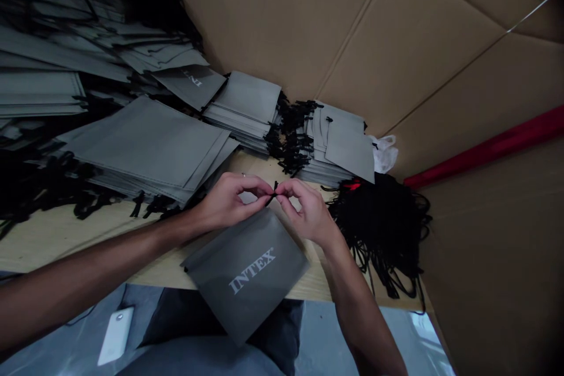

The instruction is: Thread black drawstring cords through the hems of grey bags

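Between my two hands a short black cord point(270, 200) comes off the top corner of a dark grey drawstring pouch point(259, 270) printed "INTEX". My left hand point(235, 197) pinches the cord between thumb and fingertips. Right beside it, my right hand point(304, 205) pinches the same cord, so the fingertips of both nearly meet. The pouch hangs below them, tilted, its lower part past the table's front edge. Whether the cord is knotted is hidden by my fingers.
Stacks of grey pouches point(150, 141) fill the left, with two smaller piles, a middle stack point(249, 97) and a right stack point(348, 141), behind my hands. A heap of black cords point(383, 229) lies right. Cardboard walls point(299, 17) enclose the wooden table point(321, 273). A white plastic bag point(385, 153) sits behind.
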### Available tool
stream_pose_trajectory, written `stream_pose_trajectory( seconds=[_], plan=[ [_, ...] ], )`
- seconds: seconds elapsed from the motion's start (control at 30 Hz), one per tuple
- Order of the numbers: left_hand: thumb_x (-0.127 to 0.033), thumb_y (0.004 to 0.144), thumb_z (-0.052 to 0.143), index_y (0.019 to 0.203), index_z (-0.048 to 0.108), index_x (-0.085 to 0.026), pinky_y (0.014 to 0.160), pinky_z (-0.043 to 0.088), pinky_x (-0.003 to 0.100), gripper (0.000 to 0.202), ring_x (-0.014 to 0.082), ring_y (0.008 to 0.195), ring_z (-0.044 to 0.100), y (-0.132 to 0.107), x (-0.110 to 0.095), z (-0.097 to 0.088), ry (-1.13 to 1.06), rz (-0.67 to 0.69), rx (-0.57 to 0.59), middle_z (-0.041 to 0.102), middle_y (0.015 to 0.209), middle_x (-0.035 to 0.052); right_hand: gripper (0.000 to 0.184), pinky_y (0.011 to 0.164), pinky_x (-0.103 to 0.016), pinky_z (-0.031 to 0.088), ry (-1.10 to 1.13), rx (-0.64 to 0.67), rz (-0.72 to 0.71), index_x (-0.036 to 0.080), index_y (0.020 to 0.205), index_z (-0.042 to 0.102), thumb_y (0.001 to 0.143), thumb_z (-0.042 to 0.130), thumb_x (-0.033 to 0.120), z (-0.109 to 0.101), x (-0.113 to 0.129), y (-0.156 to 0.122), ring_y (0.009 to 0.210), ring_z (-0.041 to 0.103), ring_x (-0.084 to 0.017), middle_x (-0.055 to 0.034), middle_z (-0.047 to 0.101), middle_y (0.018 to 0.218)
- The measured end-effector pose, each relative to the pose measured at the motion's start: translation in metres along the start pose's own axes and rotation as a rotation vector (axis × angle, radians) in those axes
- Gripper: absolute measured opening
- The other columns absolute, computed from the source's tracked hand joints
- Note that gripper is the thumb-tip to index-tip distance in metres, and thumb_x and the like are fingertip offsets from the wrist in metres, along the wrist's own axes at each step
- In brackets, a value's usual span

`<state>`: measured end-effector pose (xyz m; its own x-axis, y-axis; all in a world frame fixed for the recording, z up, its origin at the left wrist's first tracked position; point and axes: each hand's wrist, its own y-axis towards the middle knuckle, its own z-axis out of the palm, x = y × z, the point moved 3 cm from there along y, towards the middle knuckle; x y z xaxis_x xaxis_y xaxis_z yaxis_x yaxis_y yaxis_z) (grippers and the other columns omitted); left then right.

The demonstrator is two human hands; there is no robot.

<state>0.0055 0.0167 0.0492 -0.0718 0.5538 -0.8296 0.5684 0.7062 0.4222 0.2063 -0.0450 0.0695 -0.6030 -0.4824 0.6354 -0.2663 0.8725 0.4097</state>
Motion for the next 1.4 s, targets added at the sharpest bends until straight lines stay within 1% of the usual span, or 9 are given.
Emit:
stream_pose_trajectory(
  seconds=[0.13,0.33,0.47,0.57,0.7,0.87,0.97,1.1,1.4],
  plan=[
    [-0.029,0.093,0.076,0.100,0.084,-0.021,0.077,0.059,0.024,0.014,0.0161,0.078,0.079,0.001,-0.005,-0.003,0.077,0.104,-0.017,0.086,0.090,0.0033,0.008,0.083,-0.032,0.059,0.063,0.005,0.067,0.024,0.107,0.073,0.103,0.066,0.023,-0.001,-0.001,-0.001,0.088,0.070,-0.018,-0.0033,0.076,0.098],
    [-0.029,0.091,0.081,0.100,0.085,-0.017,0.070,0.061,0.019,0.016,0.0144,0.074,0.079,0.001,-0.009,-0.003,-0.037,0.015,-0.014,0.085,0.087,0.0036,0.010,0.083,-0.032,0.059,0.322,0.003,0.200,0.023,0.108,0.075,0.101,0.074,0.031,0.000,-0.005,-0.004,0.090,0.075,-0.018,-0.0044,0.079,0.102],
    [-0.027,0.091,0.081,0.100,0.084,-0.015,0.073,0.062,0.017,0.015,0.0125,0.076,0.079,-0.002,-0.009,0.002,-0.093,0.006,0.001,0.086,0.091,0.0039,0.013,0.080,-0.030,0.056,0.417,0.043,0.248,0.022,0.108,0.075,0.100,0.076,0.032,0.000,-0.010,-0.005,0.089,0.073,-0.017,-0.0037,0.078,0.098],
    [-0.024,0.091,0.081,0.099,0.083,-0.015,0.076,0.062,0.016,0.012,0.0116,0.078,0.078,-0.003,-0.008,0.004,-0.091,0.007,0.014,0.085,0.092,0.0031,0.013,0.080,-0.029,0.055,0.414,0.097,0.245,0.022,0.109,0.074,0.101,0.074,0.032,-0.001,-0.011,-0.004,0.089,0.071,-0.017,-0.0038,0.077,0.099],
    [-0.019,0.090,0.079,0.098,0.081,-0.016,0.076,0.061,0.015,0.008,0.0107,0.079,0.078,-0.004,-0.007,0.003,-0.061,0.031,0.009,0.084,0.091,0.0015,0.007,0.081,-0.029,0.053,0.269,0.082,0.141,0.022,0.108,0.072,0.101,0.071,0.026,-0.005,-0.006,-0.001,0.088,0.069,-0.016,-0.0027,0.075,0.099],
    [-0.014,0.090,0.077,0.099,0.079,-0.016,0.073,0.059,0.013,0.009,0.0088,0.074,0.078,-0.005,-0.012,0.002,0.054,0.161,0.008,0.084,0.087,-0.0007,0.006,0.082,-0.028,0.054,0.192,0.095,0.095,0.022,0.105,0.073,0.099,0.070,0.021,-0.008,-0.001,0.000,0.084,0.068,-0.014,-0.0009,0.075,0.096],
    [-0.014,0.090,0.076,0.100,0.079,-0.016,0.073,0.058,0.012,0.011,0.0088,0.074,0.078,-0.006,-0.015,0.001,0.091,0.208,0.018,0.084,0.087,-0.0004,0.005,0.082,-0.027,0.054,0.216,0.113,0.122,0.022,0.102,0.074,0.098,0.072,0.021,-0.008,-0.002,-0.001,0.083,0.068,-0.014,-0.0002,0.075,0.095],
    [-0.010,0.087,0.076,0.095,0.079,-0.015,0.068,0.054,0.010,0.010,0.0064,0.068,0.074,-0.006,-0.020,-0.001,0.094,0.230,0.040,0.081,0.080,-0.0024,0.004,0.080,-0.028,0.055,0.315,0.146,0.205,0.021,0.098,0.074,0.094,0.074,0.021,-0.002,-0.004,-0.004,0.081,0.068,-0.014,-0.0003,0.075,0.092],
    [-0.004,0.080,0.073,0.086,0.076,-0.014,0.063,0.050,0.008,0.012,0.0048,0.062,0.068,-0.004,-0.023,-0.001,-0.018,0.154,0.074,0.074,0.071,-0.0038,0.011,0.074,-0.025,0.054,0.525,0.066,0.352,0.019,0.090,0.072,0.081,0.078,0.017,0.012,0.001,-0.004,0.074,0.064,-0.012,0.0011,0.072,0.085]
  ],
)
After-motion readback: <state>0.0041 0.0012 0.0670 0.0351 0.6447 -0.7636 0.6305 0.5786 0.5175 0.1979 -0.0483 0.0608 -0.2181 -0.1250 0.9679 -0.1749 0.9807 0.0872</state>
